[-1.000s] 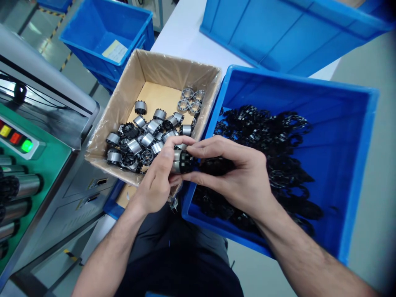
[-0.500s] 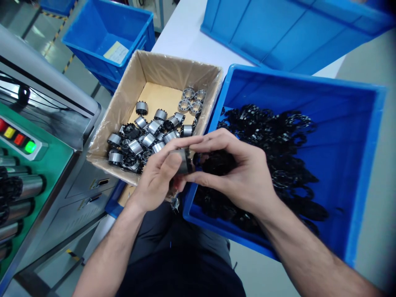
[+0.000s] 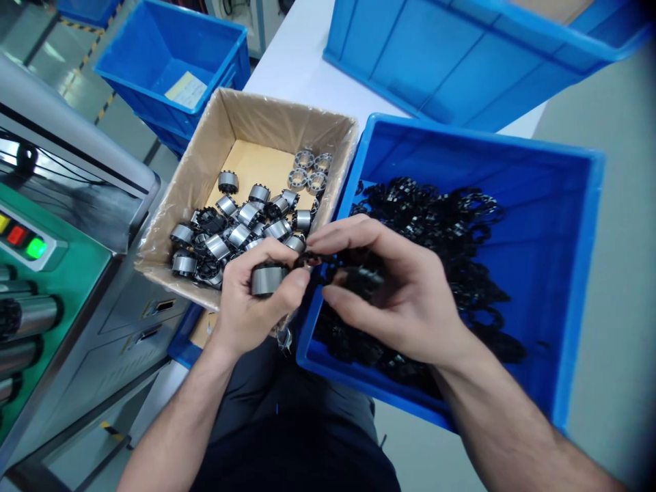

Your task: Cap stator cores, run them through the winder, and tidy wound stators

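Note:
My left hand (image 3: 256, 294) is closed around a silver metal ring core (image 3: 268, 279), held against the palm. Its thumb and index finger also pinch the edge of a black plastic ring (image 3: 310, 260). Facing it, my right hand (image 3: 400, 294) is curled, fingers and thumb around several dark plastic rings (image 3: 361, 277), blurred by motion. Part of what lies in the right palm is hidden. Both hands are above the gap between a plastic-lined carton (image 3: 177, 198) and a blue bin (image 3: 579, 273). Silver cores with black toothed ends (image 3: 240, 236) fill the carton's near side.
Black plastic rings (image 3: 476, 273) are heaped in the blue bin. Another blue bin (image 3: 435, 61) stands behind on the white table (image 3: 292, 61). At left is a green machine bed (image 3: 66, 301) with lit buttons and metal cylinders. Stacked blue crates (image 3: 205, 48) stand beyond the carton.
My hands have drawn slightly apart. The metal core has shifted back into my left palm, and a black ring now shows at the left fingertips. The view has shifted a little.

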`<state>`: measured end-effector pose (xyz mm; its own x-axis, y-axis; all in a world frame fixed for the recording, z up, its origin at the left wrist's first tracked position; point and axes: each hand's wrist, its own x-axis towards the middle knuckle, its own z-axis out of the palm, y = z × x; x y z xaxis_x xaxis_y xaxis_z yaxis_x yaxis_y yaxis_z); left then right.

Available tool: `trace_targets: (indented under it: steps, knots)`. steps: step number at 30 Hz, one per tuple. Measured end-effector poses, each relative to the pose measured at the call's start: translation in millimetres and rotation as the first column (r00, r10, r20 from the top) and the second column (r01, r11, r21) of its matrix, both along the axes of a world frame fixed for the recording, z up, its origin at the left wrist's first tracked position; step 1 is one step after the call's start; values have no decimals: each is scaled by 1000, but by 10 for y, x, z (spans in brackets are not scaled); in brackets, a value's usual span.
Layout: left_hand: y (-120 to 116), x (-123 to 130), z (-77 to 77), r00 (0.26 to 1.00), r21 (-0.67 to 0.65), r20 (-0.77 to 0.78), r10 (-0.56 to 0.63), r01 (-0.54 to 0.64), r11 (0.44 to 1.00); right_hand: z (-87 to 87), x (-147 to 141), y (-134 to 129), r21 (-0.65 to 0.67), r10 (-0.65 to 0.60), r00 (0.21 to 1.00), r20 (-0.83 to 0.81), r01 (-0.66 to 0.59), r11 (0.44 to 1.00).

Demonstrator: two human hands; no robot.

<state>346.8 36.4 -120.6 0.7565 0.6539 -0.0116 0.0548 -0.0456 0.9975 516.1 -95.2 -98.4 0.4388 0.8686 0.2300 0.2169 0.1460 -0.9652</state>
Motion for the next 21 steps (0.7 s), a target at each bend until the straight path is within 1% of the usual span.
trace_targets:
  steps: [3, 5, 7, 8, 9, 10, 11, 12, 13, 14, 15, 16, 18, 21]
  knots:
    - [-17, -29, -37, 998, -19, 27, 60, -60, 998, -4, 62, -25, -100, -27, 981, -193, 8, 995]
    - [-19, -37, -44, 998, 10, 37, 48, -49, 999, -13, 77, -28, -149, -18, 953, -302, -29, 988]
    - [-5, -24, -30, 999, 18, 52, 17, -17, 1000, -18, 77, -19, -155, 16, 934, -357, -76, 985]
    - [8, -9, -17, 998, -15, 67, 1, 0, 1000, -19, 76, -12, -143, 27, 937, -349, -82, 986]
    - [26, 10, -1, 996, -89, 88, -7, 15, 996, -17, 74, -5, -126, 31, 949, -314, -74, 989]
    - [47, 32, 16, 994, -196, 106, -8, 29, 980, -16, 71, 1, -105, 27, 966, -258, -56, 993]
    - [68, 55, 33, 993, -316, 115, -8, 45, 948, -15, 66, 6, -84, 13, 981, -195, -29, 996]
    - [88, 75, 46, 994, -425, 110, -15, 61, 903, -16, 58, 9, -63, -10, 991, -137, 2, 998]
    - [102, 92, 54, 995, -502, 92, -36, 78, 861, -18, 47, 11, -42, -39, 995, -94, 35, 998]
    - [110, 103, 54, 995, -542, 69, -70, 96, 835, -22, 33, 11, -29, -69, 995, -71, 67, 997]
    - [110, 108, 47, 993, -545, 45, -107, 114, 831, -29, 16, 11, -27, -101, 993, -62, 99, 995]
    - [102, 107, 33, 990, -527, 26, -136, 129, 840, -37, -2, 11, -38, -130, 990, -60, 128, 991]
    - [72, 92, -9, 989, -482, 7, -146, 132, 866, -58, -36, 14, -58, -160, 985, -60, 157, 986]
    - [29, 58, -64, 991, -470, -4, -131, 114, 875, -97, -71, 28, -52, -121, 992, -40, 118, 992]
